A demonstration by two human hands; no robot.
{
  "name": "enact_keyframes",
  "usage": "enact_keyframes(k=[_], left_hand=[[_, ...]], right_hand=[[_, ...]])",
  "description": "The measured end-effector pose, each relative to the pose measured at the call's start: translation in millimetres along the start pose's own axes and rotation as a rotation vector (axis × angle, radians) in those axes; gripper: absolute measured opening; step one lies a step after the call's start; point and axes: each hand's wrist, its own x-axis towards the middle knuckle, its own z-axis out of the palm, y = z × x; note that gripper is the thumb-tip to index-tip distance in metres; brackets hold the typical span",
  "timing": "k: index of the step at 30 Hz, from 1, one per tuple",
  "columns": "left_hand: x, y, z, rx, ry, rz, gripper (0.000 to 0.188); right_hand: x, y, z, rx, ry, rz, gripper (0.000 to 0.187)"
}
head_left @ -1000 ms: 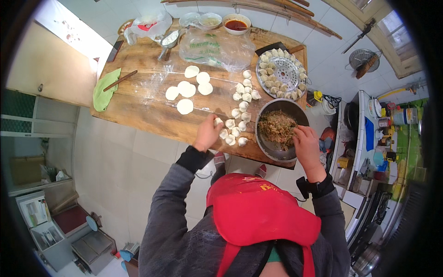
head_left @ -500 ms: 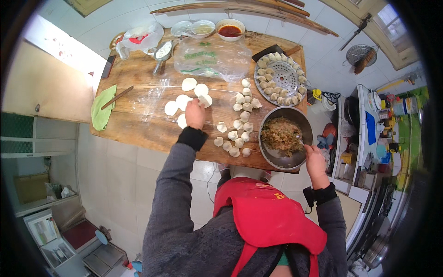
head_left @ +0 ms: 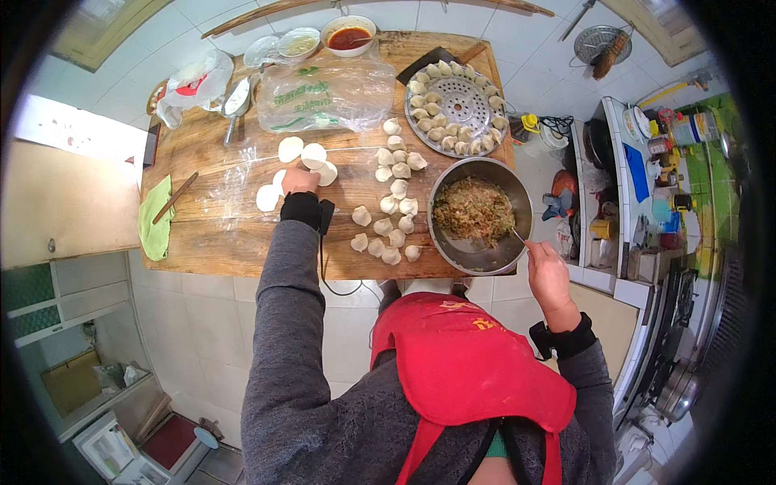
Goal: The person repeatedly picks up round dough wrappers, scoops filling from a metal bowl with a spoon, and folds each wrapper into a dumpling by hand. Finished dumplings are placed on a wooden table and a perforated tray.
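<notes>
My left hand point(head_left: 299, 181) is over a group of round white dough wrappers point(head_left: 314, 155) on the wooden table. Its fingers point down and are mostly hidden by the back of the hand, so whether they grip a wrapper does not show. My right hand point(head_left: 550, 279) is closed on the thin metal handle of a spoon point(head_left: 520, 236). The spoon's far end is in the minced filling point(head_left: 473, 212) inside a deep metal bowl point(head_left: 523, 187) at the table's right front edge. Between the hands lie several folded dumplings point(head_left: 398, 188) in loose rows.
Behind the bowl, a round perforated steamer tray point(head_left: 462, 103) bears a ring of dumplings, with a cleaver point(head_left: 420, 71) beside it. A plastic bag point(head_left: 323, 97), a bowl of red sauce point(head_left: 349, 38) and a flour scoop point(head_left: 236, 101) are farther back. A stick point(head_left: 175, 197) crosses a green cloth point(head_left: 155, 222) at left.
The whole view has shifted, so the table sits farther left and higher. My left hand stays among the wrappers, now over the nearer ones. My right hand still holds the spoon at the bowl's rim.
</notes>
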Motion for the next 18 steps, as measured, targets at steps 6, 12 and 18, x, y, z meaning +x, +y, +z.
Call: enact_keyframes(k=[6, 12, 18], left_hand=[[0, -7, 12, -0.077, 0.089, -0.019, 0.030], [-53, -3, 2, -0.237, 0.183, 0.331, 0.020], [-140, 4, -26, -1.238, -0.271, 0.352, 0.012]], right_hand=[[-6, 6, -12, 0.031, 0.008, -0.008, 0.020], [-12, 27, -20, -0.059, -0.009, -0.081, 0.022], [-5, 46, -9, -0.073, -0.063, -0.237, 0.024]])
